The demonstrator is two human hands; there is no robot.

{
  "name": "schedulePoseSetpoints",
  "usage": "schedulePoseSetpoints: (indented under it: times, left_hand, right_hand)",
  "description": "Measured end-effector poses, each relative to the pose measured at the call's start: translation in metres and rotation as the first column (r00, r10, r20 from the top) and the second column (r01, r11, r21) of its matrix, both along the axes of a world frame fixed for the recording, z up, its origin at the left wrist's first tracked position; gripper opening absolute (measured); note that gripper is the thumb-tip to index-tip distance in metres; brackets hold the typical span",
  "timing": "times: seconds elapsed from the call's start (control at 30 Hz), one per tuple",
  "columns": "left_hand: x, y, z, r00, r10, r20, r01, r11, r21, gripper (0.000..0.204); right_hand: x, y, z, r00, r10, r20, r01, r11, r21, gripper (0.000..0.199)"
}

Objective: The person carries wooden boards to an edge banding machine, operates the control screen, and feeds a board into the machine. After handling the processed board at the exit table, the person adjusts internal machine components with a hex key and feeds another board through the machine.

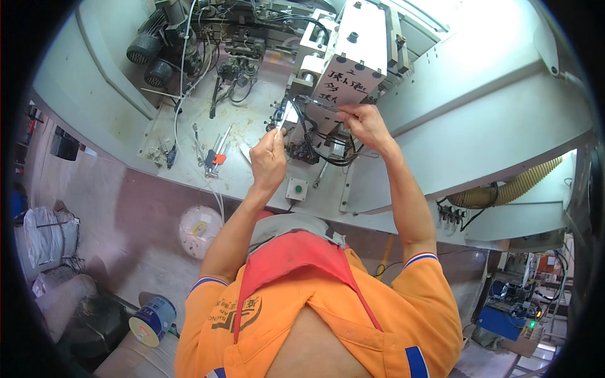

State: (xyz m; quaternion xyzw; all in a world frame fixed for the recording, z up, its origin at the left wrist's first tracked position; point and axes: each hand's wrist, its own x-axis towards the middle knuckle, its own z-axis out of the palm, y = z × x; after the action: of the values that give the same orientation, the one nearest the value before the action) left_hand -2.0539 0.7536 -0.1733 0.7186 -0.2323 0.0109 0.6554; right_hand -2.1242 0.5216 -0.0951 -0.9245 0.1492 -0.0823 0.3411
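Observation:
My left hand [269, 159] is closed round a slim, shiny metal tool [285, 117] that points up toward the machine's fittings. Its exact kind does not show clearly. To the right, my right hand [367, 127] is closed at the end of a thin metal bar, wrench-like in shape [320, 103], which reaches left across the front of the machine block. Above that hand stands a white machine block [356, 47] with handwriting on its face. Black cables [309, 129] loop just below and between my hands.
On the machine bed to the left lie several hand tools [217, 153], one with an orange part. A small box with a green button [297, 189] sits at the bed's front edge. Dark motors [146, 49] stand at the back left. A slanted grey panel [466, 107] borders the right.

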Motion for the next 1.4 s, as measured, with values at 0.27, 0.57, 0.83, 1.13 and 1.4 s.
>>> schedulePoseSetpoints:
  times: [0.27, 0.57, 0.83, 1.13, 1.4]
  left_hand:
    - [-0.004, 0.002, 0.01, 0.998, 0.013, 0.056, -0.014, 1.0, 0.021, 0.021]
    - [-0.003, -0.002, 0.009, 0.997, 0.016, 0.078, -0.021, 0.998, 0.063, 0.019]
    - [-0.008, -0.011, 0.013, 0.969, 0.066, 0.236, -0.101, 0.985, 0.139, 0.015]
    - [-0.015, -0.019, 0.009, 0.981, 0.106, 0.165, -0.121, 0.989, 0.083, 0.014]
    - [-0.014, -0.026, 0.006, 0.983, 0.141, 0.115, -0.142, 0.99, -0.004, 0.014]
  right_hand:
    - [0.001, -0.002, -0.004, 1.0, 0.008, 0.013, -0.008, 1.0, 0.025, 0.026]
    - [0.002, 0.01, 0.033, 0.994, 0.109, 0.014, -0.101, 0.955, -0.278, 0.017]
    - [0.031, 0.027, 0.083, 0.977, 0.208, -0.047, -0.201, 0.823, -0.531, 0.012]
    - [0.088, 0.082, 0.138, 0.911, 0.293, -0.291, -0.412, 0.596, -0.689, 0.015]
    - [0.129, 0.098, 0.148, 0.851, 0.331, -0.408, -0.525, 0.53, -0.666, 0.01]
